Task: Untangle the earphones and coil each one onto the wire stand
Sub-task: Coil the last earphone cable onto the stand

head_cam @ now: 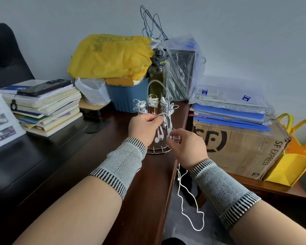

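At the left edge of the dark desk point(64, 156) a stack of books point(48, 110) carries a black phone point(44, 87) on top. Further along the back edge, a yellow bag point(111, 55) slumps over a blue tub point(125, 96), with a dark green bottle point(157, 75) just beside it.

The wire stand point(156, 103) stands upright near the desk's right edge, its long axis vertical and its arched top pointing up. Three of its upper arms already carry coiled white earphones point(153, 101).

The left hand point(145, 128) is in front of the stand, its thumb and forefinger pinching a white cable at a lower arm. A pair of earbuds point(158, 137) dangles straight down below that hand, tips pointing to the stand's round base.

The right hand point(185, 145) is just right of the stand, its fingers curled and nipping the same cable low down. From under this hand the loose cable point(182, 197) hangs past the desk's right edge, running mostly vertically in wavy loops.

Beyond the right edge, blue folders point(231, 117) lie on a cardboard box point(240, 144), with a yellow tote point(297, 156) beside it.
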A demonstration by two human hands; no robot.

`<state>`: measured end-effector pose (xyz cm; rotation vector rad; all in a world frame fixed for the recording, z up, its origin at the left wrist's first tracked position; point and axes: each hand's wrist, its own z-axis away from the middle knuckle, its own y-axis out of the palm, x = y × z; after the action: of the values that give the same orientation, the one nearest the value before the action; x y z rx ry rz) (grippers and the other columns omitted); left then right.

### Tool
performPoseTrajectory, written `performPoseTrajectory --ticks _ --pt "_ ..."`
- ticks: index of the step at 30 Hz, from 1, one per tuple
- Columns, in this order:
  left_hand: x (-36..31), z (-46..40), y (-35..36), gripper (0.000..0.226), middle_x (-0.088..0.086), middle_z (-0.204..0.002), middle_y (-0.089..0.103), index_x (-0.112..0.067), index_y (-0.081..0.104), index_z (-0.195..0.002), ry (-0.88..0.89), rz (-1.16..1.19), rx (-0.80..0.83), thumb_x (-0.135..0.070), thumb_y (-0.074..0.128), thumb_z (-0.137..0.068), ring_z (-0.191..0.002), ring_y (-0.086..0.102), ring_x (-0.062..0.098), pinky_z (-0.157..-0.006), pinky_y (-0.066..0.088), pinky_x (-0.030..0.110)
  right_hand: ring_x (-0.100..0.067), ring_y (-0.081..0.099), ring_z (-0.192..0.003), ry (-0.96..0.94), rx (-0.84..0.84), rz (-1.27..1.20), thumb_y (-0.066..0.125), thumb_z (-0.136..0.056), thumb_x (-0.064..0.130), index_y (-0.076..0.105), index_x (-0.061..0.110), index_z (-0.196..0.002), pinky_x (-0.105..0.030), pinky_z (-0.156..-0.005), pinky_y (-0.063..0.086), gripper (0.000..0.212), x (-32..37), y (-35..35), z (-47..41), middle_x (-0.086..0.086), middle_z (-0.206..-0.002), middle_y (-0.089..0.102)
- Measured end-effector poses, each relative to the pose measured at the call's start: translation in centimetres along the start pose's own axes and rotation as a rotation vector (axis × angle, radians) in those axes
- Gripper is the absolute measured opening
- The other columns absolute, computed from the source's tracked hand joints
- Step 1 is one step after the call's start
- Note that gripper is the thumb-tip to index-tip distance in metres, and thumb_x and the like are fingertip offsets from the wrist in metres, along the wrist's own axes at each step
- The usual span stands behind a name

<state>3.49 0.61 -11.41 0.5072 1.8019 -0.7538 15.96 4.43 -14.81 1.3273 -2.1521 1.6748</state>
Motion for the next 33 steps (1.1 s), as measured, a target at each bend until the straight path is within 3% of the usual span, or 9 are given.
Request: performPoseTrajectory --ticks 5,9,12,14,16,21,25,29,33 --pt "1.0 0.3 0.2 0.017 -0.005 -0.072 0.07 -0.033 0.069 -0.071 -0.064 0.104 0.077 -0.025 0.072 -0.085 -0.069 0.063 0.007 -0.071 0.057 0.029 -0.016 0.052 -0.088 -0.019 -0.04 -0.068 0.065 -0.086 0.04 0.073 0.021 -0.092 -0.025 -0.074 0.038 0.021 -0.5 0.9 0.2 0.007 -0.082 0.048" --pt "1.0 0.6 0.0 0.008 -0.004 -0.077 0.071 -0.026 0.072 -0.081 -0.087 0.172 0.082 -0.023 0.07 -0.087 -0.069 0.064 0.004 -0.058 0.051 0.018 -0.01 0.06 -0.085 0.035 -0.03 -0.27 0.069 -0.084 0.036 0.062 0.018 -0.105 -0.026 -0.076 0.049 0.029 -0.2 0.9 -0.1 0.006 -0.098 0.058" --pt "1.4 0.6 -0.2 0.008 -0.003 -0.078 0.072 -0.027 0.071 -0.081 -0.086 0.195 0.094 -0.023 0.07 -0.088 -0.069 0.066 0.003 -0.054 0.048 0.014 -0.011 0.063 -0.079 0.085 0.004 -0.366 0.064 -0.088 0.027 0.06 0.018 -0.105 -0.034 -0.079 0.055 0.02 -0.1 1.1 -0.1 0.008 -0.09 0.064" --pt "1.7 0.8 -0.2 0.004 -0.005 -0.076 0.072 -0.023 0.072 -0.085 -0.105 0.234 0.111 -0.021 0.07 -0.088 -0.067 0.067 -0.001 -0.058 0.049 0.016 -0.014 0.063 -0.068 0.071 -0.007 -0.404 0.059 -0.092 0.024 0.065 0.02 -0.093 -0.036 -0.07 0.055 0.008 -0.1 1.3 0.3 0.004 -0.076 0.067" --pt "1.9 0.9 0.1 0.005 -0.003 -0.072 0.072 -0.02 0.073 -0.084 -0.126 0.281 0.149 -0.017 0.07 -0.087 -0.066 0.067 0.004 -0.062 0.053 0.022 -0.009 0.059 -0.058 0.043 -0.04 -0.445 0.058 -0.093 0.024 0.067 0.024 -0.081 -0.031 -0.061 0.052 0.015 0.1 1.5 1.0 0.005 -0.065 0.066" --pt "2.0 0.6 0.0 0.011 0.016 -0.079 0.072 -0.02 0.074 -0.076 -0.208 0.357 0.195 -0.017 0.071 -0.087 -0.073 0.065 0.02 -0.063 0.051 0.033 -0.006 0.058 -0.06 -0.009 -0.011 -0.484 0.058 -0.092 0.023 0.066 0.026 -0.071 -0.029 -0.063 0.051 0.022 0.7 3.1 3.0 0.007 -0.062 0.065" --pt "1.8 0.6 -0.3 0.011 0.002 -0.074 0.07 -0.012 0.07 -0.085 -0.321 0.518 0.309 -0.012 0.062 -0.093 -0.065 0.067 0.009 -0.057 0.05 0.02 -0.005 0.06 -0.055 0.02 0.078 -0.522 0.057 -0.094 0.022 0.067 0.016 -0.071 -0.025 -0.062 0.051 0.026 0.9 4.0 3.2 0.003 -0.058 0.065" --pt "1.7 0.4 -0.6 0.017 0.002 -0.066 0.066 -0.006 0.07 -0.086 -0.364 0.631 0.371 -0.012 0.057 -0.096 -0.059 0.061 0.011 -0.06 0.05 0.025 -0.004 0.046 -0.049 0.024 0.08 -0.462 0.057 -0.094 0.021 0.063 0.021 -0.066 -0.022 -0.056 0.038 0.028 0.7 4.3 2.6 0.009 -0.052 0.052" --pt "1.7 0.4 -0.3 0.035 -0.001 -0.057 0.057 -0.005 0.072 -0.088 -0.422 0.619 0.381 -0.033 0.053 -0.098 -0.048 0.052 0.008 -0.049 0.042 0.021 -0.002 0.045 -0.048 0.073 0.085 -0.399 0.056 -0.095 0.027 0.072 0.015 -0.082 -0.016 -0.052 0.036 0.024 0.0 4.0 1.6 0.01 -0.055 0.054"
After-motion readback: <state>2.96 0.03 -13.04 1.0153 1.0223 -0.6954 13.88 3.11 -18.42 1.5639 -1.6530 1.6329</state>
